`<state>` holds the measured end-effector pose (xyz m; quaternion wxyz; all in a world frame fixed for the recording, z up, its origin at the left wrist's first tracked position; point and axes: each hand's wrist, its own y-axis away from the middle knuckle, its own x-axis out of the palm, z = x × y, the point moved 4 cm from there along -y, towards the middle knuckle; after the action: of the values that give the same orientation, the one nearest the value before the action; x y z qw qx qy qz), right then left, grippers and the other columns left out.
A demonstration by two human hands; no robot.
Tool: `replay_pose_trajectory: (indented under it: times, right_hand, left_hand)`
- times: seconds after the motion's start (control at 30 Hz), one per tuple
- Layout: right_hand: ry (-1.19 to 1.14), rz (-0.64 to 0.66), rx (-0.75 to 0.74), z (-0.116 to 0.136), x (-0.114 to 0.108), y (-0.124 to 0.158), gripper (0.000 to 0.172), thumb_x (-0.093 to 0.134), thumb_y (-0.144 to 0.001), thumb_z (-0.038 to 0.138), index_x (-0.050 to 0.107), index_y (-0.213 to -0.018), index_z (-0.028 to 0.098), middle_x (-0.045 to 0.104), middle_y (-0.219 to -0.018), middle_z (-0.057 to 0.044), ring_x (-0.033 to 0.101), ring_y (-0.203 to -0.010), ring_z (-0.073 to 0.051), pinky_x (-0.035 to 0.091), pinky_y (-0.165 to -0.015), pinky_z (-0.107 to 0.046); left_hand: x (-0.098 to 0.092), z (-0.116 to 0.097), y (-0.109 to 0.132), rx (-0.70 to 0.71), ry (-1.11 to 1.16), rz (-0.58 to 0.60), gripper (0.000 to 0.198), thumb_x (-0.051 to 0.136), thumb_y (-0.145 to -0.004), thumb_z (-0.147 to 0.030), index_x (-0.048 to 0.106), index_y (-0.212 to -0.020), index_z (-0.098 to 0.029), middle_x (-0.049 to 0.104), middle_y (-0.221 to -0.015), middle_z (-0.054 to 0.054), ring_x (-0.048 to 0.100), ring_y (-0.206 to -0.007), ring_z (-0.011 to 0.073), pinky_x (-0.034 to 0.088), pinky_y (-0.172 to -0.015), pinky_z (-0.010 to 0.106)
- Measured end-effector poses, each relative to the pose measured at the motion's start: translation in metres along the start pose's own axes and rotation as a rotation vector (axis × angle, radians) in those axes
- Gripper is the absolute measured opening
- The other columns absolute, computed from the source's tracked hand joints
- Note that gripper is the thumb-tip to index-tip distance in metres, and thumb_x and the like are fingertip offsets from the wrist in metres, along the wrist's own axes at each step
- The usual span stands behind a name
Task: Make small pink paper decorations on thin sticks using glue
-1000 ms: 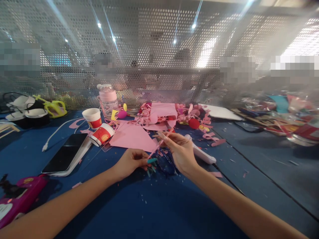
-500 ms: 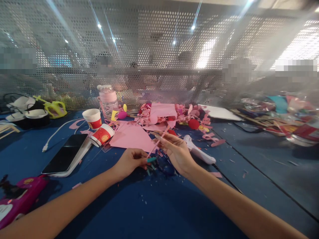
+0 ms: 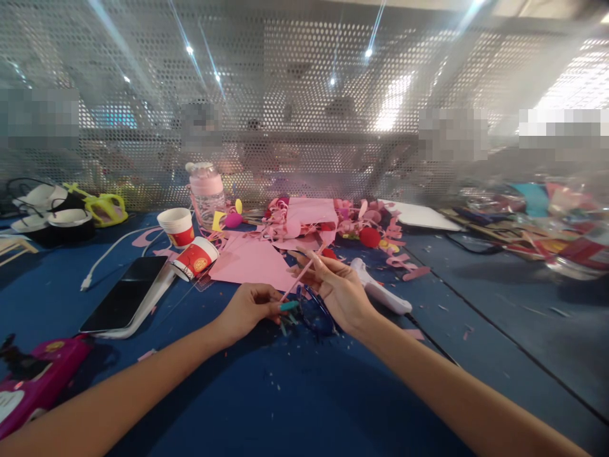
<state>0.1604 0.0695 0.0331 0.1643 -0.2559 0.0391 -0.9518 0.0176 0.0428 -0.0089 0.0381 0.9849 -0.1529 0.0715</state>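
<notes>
A thin pink paper strip (image 3: 301, 277) runs slantwise between my two hands above the blue table. My left hand (image 3: 252, 309) is closed in a pinch on its lower end, a teal thumbnail showing. Higher up, my right hand (image 3: 343, 289) pinches the strip between thumb and fingers. Dark blue scissors (image 3: 320, 317) lie on the table beneath and beside my right hand, partly covered by it. Just right of that hand lies a white glue gun (image 3: 387, 293) with a black cord. Behind my hands a pink paper sheet (image 3: 252, 260) lies flat.
A heap of pink paper curls (image 3: 280, 219) lies farther back. On the left are paper cups (image 3: 196, 257), a phone (image 3: 127, 293), a pink-lidded bottle (image 3: 206, 187) and a magenta toy (image 3: 47, 365). A perforated metal screen (image 3: 295, 82) rises behind. Clutter in plastic (image 3: 580, 254) stands right.
The fingers and thumb of my right hand have shifted slightly along the upper part of the strip. My left hand keeps its place.
</notes>
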Motion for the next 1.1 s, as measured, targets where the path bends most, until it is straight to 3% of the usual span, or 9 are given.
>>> replay_pose_trajectory:
  times: [0.43, 0.7, 0.9, 1.1]
  right_hand:
    - [-0.063, -0.051, 0.032, 0.002, 0.0008, 0.0011, 0.016, 0.07, -0.066, 0.036, 0.068, -0.07, 0.02, 0.071, -0.088, -0.004, 0.067, -0.075, -0.019, 0.051, -0.07, -0.031]
    - [-0.072, -0.023, 0.013, 0.002, -0.0002, 0.0001, 0.031, 0.066, -0.066, 0.048, 0.07, -0.076, 0.018, 0.07, -0.093, -0.007, 0.067, -0.068, -0.017, 0.052, -0.066, -0.03]
    - [0.027, 0.011, 0.011, 0.001, 0.0012, 0.0006, 0.016, 0.07, -0.066, 0.026, 0.071, -0.081, 0.022, 0.07, -0.095, -0.004, 0.066, -0.073, -0.014, 0.05, -0.072, -0.028]
    - [-0.044, -0.025, 0.017, 0.0, -0.0003, -0.0001, 0.011, 0.072, -0.063, 0.029, 0.07, -0.071, 0.022, 0.071, -0.087, -0.002, 0.066, -0.073, -0.016, 0.049, -0.07, -0.028]
  left_hand:
    - [0.0004, -0.0011, 0.0003, 0.009, -0.008, 0.003, 0.023, 0.074, -0.056, -0.027, 0.062, -0.066, -0.011, 0.062, -0.057, 0.0, 0.055, -0.047, 0.0081, 0.047, -0.052, 0.023]
    - [0.0001, -0.0012, 0.0007, 0.001, -0.018, -0.023, 0.027, 0.075, -0.054, -0.032, 0.061, -0.064, -0.01, 0.062, -0.056, 0.0, 0.054, -0.047, 0.008, 0.047, -0.052, 0.023]
    - [-0.0004, -0.001, 0.0007, -0.001, -0.029, -0.027, 0.027, 0.074, -0.055, -0.031, 0.062, -0.066, -0.01, 0.062, -0.057, 0.001, 0.055, -0.048, 0.0085, 0.047, -0.053, 0.024]
    - [-0.0007, -0.0002, 0.0007, 0.0, -0.023, -0.019, 0.026, 0.074, -0.055, -0.03, 0.062, -0.066, -0.01, 0.062, -0.057, 0.0, 0.055, -0.048, 0.0081, 0.047, -0.053, 0.022]
